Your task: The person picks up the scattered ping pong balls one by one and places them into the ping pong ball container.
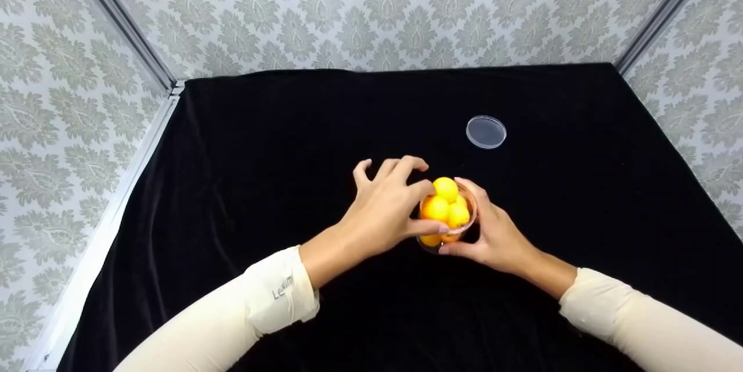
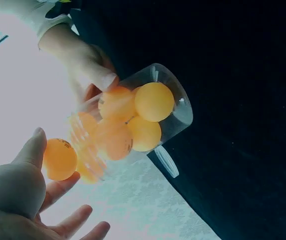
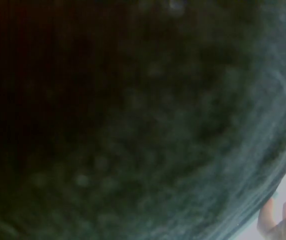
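Observation:
A clear plastic jar (image 2: pixel 182 106), open at the top, holds several orange ping-pong balls (image 2: pixel 154 102) and is piled to its rim. My right hand (image 1: pixel 502 238) grips the jar round its side, thumb on the near side and fingers on the far side. At the jar's mouth, my left hand (image 1: pixel 383 203) pinches one orange ping-pong ball (image 2: pixel 60 159) between thumb and index finger; its other fingers are spread away. In the left wrist view the held ball sits just outside the rim, close to the balls inside. The right wrist view is mostly dark and blurred.
A round clear lid (image 1: pixel 486 132) lies flat on the black cloth (image 1: pixel 278 145) beyond the jar, to the right. Patterned wall panels (image 1: pixel 383 12) with metal frame bars stand behind the table and at both sides.

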